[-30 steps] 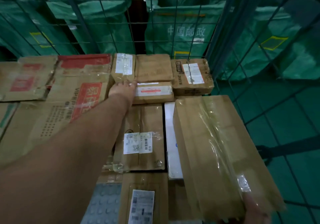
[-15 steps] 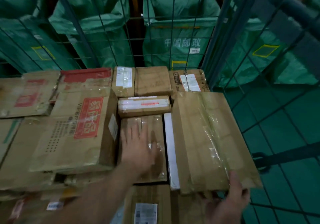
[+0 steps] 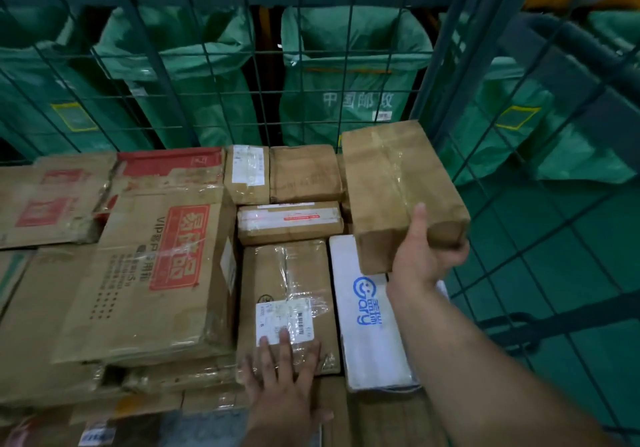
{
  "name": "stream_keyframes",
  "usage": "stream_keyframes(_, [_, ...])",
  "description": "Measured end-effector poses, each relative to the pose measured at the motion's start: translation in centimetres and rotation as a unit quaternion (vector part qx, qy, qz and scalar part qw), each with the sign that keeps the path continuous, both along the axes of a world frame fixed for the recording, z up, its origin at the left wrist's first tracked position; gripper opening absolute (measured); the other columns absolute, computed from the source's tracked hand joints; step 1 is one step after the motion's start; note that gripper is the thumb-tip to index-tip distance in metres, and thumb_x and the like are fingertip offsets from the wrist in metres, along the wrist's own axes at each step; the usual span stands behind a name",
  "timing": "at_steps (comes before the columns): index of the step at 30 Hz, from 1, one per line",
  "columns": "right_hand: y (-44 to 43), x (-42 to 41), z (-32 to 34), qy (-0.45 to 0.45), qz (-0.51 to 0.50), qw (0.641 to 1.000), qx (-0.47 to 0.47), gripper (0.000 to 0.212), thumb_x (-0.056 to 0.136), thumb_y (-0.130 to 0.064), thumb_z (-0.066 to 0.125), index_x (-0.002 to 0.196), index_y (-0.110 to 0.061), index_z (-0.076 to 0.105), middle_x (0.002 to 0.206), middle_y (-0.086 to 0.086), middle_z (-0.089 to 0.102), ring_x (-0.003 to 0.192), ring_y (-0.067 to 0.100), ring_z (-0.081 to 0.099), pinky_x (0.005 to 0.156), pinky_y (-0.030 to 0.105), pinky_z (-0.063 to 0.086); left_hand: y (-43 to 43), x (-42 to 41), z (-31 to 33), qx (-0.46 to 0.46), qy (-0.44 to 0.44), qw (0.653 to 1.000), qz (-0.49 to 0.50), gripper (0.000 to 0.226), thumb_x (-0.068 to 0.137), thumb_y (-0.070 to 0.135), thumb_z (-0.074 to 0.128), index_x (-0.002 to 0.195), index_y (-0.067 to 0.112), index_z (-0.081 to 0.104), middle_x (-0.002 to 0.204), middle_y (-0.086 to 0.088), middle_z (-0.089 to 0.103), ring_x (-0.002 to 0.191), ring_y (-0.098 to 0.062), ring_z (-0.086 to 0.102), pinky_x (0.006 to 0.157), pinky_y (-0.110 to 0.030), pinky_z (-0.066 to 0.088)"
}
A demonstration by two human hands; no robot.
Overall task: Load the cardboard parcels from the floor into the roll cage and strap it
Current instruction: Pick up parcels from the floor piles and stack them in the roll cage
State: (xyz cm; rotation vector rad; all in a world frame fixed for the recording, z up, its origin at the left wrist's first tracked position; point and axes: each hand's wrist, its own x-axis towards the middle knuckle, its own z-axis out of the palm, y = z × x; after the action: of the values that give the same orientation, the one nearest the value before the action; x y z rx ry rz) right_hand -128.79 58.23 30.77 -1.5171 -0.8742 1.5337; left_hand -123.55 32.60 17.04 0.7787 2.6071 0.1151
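Several cardboard parcels fill the wire roll cage point(image 3: 221, 76). My right hand point(image 3: 427, 256) grips the near end of a long taped brown parcel point(image 3: 394, 183), thumb on top, holding it over the cage's far right corner. Below it lies a white parcel with a blue logo point(image 3: 367, 322). My left hand point(image 3: 284, 374) rests flat, fingers spread, on the near edge of a taped parcel with a white label point(image 3: 284, 273). A big flat box with red print point(image 3: 145, 280) sits at the left.
Green mail sacks point(image 3: 346, 76) hang behind the cage's back mesh. The cage's right mesh wall point(image 3: 519, 176) stands close beside the held parcel, with green floor beyond it. Smaller parcels point(image 3: 304, 173) line the back row.
My right hand has carried the long brown parcel forward and up toward the back right corner, uncovering the white parcel. My left hand has drawn back toward me along the labelled parcel.
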Motion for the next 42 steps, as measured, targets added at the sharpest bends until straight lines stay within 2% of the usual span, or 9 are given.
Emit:
stream_keyframes(5, [2.7,-2.7,-1.4,-0.022,0.134,0.978,-0.156,0.127,0.065,-0.090,0.062,0.161,-0.038,-0.002,0.167,-0.005,0.019,0.144,0.035,0.035,0.106,0.065,0.043,0.6,-0.4,-0.5,-0.013,-0.017,0.999,-0.029,0.137,0.035,0.087,0.065,0.157,0.035,0.030,0.162,-0.027,0.028,0.152,-0.052,0.008,0.102,-0.085,0.021])
stream_keyframes(9, [7.4,-2.9,-1.8,-0.028,0.260,0.944,-0.201,0.137,0.034,-0.104,0.060,0.153,-0.040,0.032,0.143,0.002,0.059,0.116,0.037,0.064,0.078,0.072,0.051,1.7,0.0,1.2,-0.114,-0.007,0.993,-0.042,0.112,0.083,0.086,0.041,0.147,0.041,-0.040,0.151,-0.023,-0.046,0.145,-0.057,-0.027,0.105,-0.081,-0.014])
stream_keyframes(11, [7.4,-0.8,-0.8,-0.015,0.313,0.935,-0.166,0.110,0.052,-0.101,0.057,0.141,-0.037,0.049,0.130,-0.004,0.065,0.114,0.030,0.064,0.085,0.066,0.052,1.9,0.3,2.0,-0.157,-0.018,0.986,-0.049,0.104,0.089,0.083,0.032,0.141,0.038,-0.046,0.147,-0.020,-0.052,0.143,-0.055,-0.034,0.107,-0.078,-0.018])
stream_keyframes(16, [-0.1,7.1,-2.4,-0.110,0.306,0.942,-0.088,0.045,0.098,-0.058,0.053,0.123,-0.021,0.060,0.108,0.001,0.061,0.085,0.018,0.060,0.071,0.032,0.049,1.1,0.4,3.9,-0.128,-0.035,0.989,-0.059,0.106,0.087,0.084,0.037,0.151,0.040,-0.035,0.159,-0.016,-0.040,0.149,-0.052,-0.026,0.116,-0.074,-0.008])
stream_keyframes(21, [-12.1,18.1,-3.8,-0.182,0.313,0.932,0.002,0.027,0.098,-0.037,0.052,0.095,-0.020,0.072,0.086,-0.004,0.075,0.075,0.019,0.066,0.073,0.035,0.053,-1.8,1.5,8.1,0.035,-0.068,0.997,-0.022,0.093,0.092,0.071,0.044,0.163,0.033,-0.001,0.169,-0.010,0.004,0.157,-0.035,-0.002,0.126,-0.055,0.004])
stream_keyframes(26, [-24.2,32.0,-5.4,-0.256,0.274,0.917,-0.140,0.033,0.093,-0.046,0.051,0.087,-0.020,0.071,0.094,0.005,0.074,0.090,0.027,0.068,0.076,0.032,0.051,-7.0,9.9,11.3,0.086,-0.126,0.986,-0.073,0.042,0.092,0.062,0.049,0.106,0.029,0.071,0.104,0.002,0.070,0.105,-0.023,0.065,0.091,-0.035,0.050])
stream_keyframes(31, [-31.8,44.1,-5.0,-0.211,0.263,0.878,-0.340,0.020,0.101,-0.032,0.054,0.097,-0.014,0.062,0.098,0.009,0.064,0.064,0.013,0.052,0.049,0.019,0.037,-8.7,20.5,12.1,0.041,-0.347,0.925,-0.148,0.029,0.103,0.038,0.053,0.077,0.026,0.058,0.073,0.002,0.060,0.073,-0.020,0.061,0.066,-0.033,0.048])
stream_keyframes(34, [-34.2,51.5,-2.8,-0.190,0.186,0.909,-0.322,0.028,0.105,-0.026,0.041,0.081,-0.019,0.053,0.087,0.010,0.054,0.064,0.014,0.053,0.055,0.024,0.036,-8.5,27.3,13.9,-0.040,-0.349,0.882,-0.315,0.020,0.104,0.039,0.051,0.102,0.025,0.065,0.092,0.004,0.065,0.078,-0.009,0.059,0.061,-0.019,0.044])
stream_keyframes(42, [-41.5,67.5,1.9,-0.159,-0.108,0.946,-0.260,0.014,0.099,-0.025,0.048,0.097,-0.018,0.059,0.090,0.004,0.062,0.072,0.020,0.056,0.055,0.023,0.039,-7.4,44.5,18.2,-0.026,-0.303,0.823,-0.480,0.017,0.098,0.038,0.059,0.085,0.028,0.066,0.085,0.007,0.071,0.081,-0.017,0.066,0.071,-0.031,0.049])
